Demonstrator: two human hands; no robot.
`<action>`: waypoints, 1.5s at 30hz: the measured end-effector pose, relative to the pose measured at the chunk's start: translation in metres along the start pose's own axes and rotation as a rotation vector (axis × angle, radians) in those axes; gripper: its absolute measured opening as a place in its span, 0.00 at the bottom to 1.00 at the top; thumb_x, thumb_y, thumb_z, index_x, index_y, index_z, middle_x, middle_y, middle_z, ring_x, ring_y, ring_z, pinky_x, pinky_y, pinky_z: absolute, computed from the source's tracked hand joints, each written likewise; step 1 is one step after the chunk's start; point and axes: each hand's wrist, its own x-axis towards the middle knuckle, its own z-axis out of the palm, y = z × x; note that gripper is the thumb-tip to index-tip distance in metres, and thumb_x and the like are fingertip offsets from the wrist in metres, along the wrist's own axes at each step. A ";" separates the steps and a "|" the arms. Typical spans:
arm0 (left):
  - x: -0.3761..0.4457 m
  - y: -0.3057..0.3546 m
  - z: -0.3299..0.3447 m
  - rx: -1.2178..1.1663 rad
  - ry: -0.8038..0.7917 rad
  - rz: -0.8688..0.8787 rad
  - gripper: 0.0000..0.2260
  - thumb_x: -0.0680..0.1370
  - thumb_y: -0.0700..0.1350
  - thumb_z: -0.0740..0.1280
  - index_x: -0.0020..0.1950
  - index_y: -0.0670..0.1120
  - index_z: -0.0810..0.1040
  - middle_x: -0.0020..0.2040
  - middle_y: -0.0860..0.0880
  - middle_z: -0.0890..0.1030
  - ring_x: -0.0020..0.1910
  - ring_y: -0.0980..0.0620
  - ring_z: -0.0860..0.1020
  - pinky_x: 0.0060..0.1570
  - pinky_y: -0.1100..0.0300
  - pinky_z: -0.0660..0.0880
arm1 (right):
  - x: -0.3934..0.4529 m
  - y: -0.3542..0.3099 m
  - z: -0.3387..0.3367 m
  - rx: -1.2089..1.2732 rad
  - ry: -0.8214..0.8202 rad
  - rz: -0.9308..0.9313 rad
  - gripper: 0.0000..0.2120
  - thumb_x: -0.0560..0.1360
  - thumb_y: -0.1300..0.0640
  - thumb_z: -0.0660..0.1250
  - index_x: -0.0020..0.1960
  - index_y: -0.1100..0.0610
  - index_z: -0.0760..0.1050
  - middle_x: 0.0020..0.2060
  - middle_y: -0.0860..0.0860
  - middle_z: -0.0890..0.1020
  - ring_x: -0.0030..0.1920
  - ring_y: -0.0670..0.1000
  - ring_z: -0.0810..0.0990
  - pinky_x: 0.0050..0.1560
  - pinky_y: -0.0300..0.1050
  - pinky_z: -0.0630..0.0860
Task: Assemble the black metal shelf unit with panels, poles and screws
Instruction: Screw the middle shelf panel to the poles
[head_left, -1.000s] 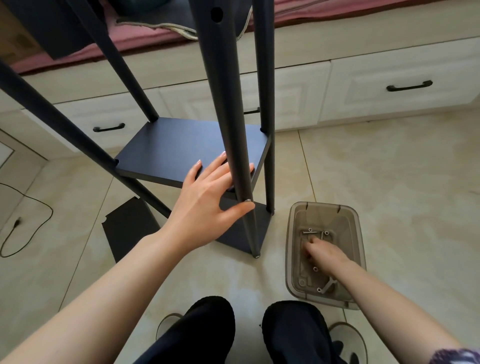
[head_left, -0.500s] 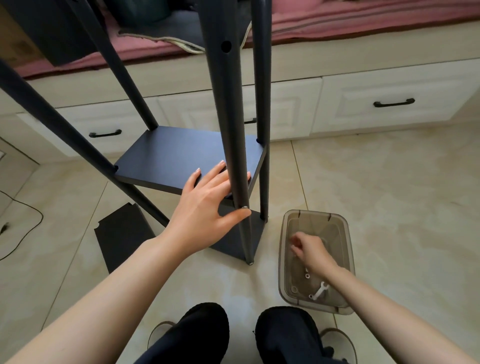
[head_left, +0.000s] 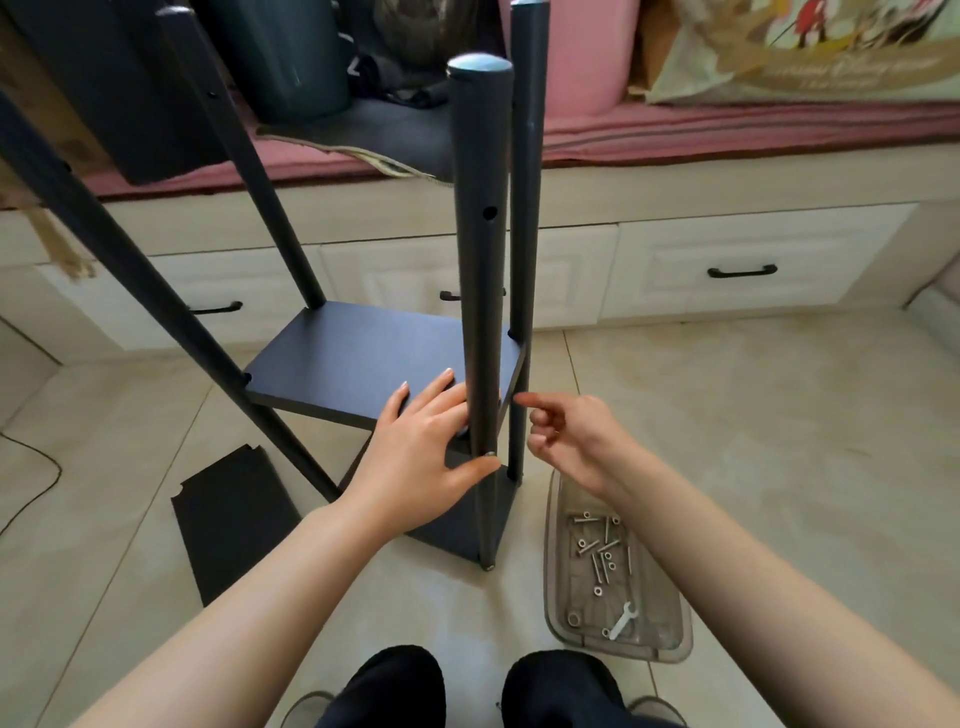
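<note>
Left hand (head_left: 415, 452): fingers straight and lying flat on the shelf panel (head_left: 363, 358) at its near edge, thumb spread out and touching the front pole (head_left: 480, 291) beside a screw head on it. Nothing is gripped; the hand rests open against panel and pole.

Right hand (head_left: 566, 436): raised just right of the front pole, near the panel's right corner. Fingers curled, with index finger and thumb drawn together toward a pinch. Whether they hold a screw cannot be told.

The shelf unit stands upright on the tile floor (head_left: 753, 441), four poles fitted, a lower panel (head_left: 467, 519) beneath. A loose panel (head_left: 228, 519) lies flat on the floor to the left. A tray (head_left: 675, 618) at lower right holds screws (head_left: 602, 551) and a small wrench (head_left: 621, 621).
</note>
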 end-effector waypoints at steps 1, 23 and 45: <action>0.000 0.000 0.001 0.001 0.000 -0.001 0.28 0.78 0.58 0.69 0.77 0.62 0.65 0.76 0.67 0.57 0.81 0.59 0.49 0.74 0.57 0.36 | 0.001 -0.002 0.003 0.002 0.004 0.026 0.12 0.82 0.60 0.59 0.56 0.68 0.76 0.29 0.51 0.66 0.28 0.46 0.62 0.26 0.37 0.64; -0.002 0.001 0.000 -0.052 0.026 0.004 0.25 0.76 0.55 0.72 0.73 0.62 0.71 0.70 0.77 0.53 0.80 0.60 0.48 0.71 0.62 0.30 | 0.008 0.014 0.043 0.152 -0.315 -0.059 0.20 0.82 0.51 0.60 0.40 0.55 0.86 0.37 0.53 0.85 0.40 0.50 0.85 0.39 0.47 0.81; -0.031 0.007 -0.061 -0.523 0.220 -0.211 0.23 0.73 0.45 0.77 0.63 0.64 0.77 0.68 0.69 0.72 0.77 0.59 0.62 0.76 0.53 0.38 | -0.029 -0.020 0.117 -0.054 -0.278 -0.043 0.07 0.80 0.58 0.64 0.50 0.62 0.72 0.29 0.53 0.76 0.28 0.49 0.79 0.36 0.46 0.81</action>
